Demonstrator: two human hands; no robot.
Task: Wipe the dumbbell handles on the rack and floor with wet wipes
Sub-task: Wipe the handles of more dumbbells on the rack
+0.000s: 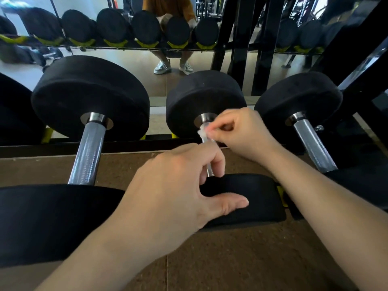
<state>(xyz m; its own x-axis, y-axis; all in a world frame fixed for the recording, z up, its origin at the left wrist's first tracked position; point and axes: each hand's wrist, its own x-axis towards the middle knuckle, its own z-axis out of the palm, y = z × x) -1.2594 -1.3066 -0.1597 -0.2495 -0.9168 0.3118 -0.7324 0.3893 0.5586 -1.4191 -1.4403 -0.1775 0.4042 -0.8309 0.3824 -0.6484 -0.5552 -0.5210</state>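
Mirror [159, 85] behind; larger dumbbell [90, 97] left; left fingers [216, 162] grip middle handle [206, 141]; right fingers [222, 122] pinch wipe [202, 132].

Left grip [176, 185] fingers curled, thumb extended; right grip [239, 133] pinching.

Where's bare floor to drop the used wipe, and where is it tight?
Bare floor lies between the left dumbbell's handle and the left hand, and nearer you, in front of the middle dumbbell. Crowded: right hand with the wipe beside the right dumbbell.
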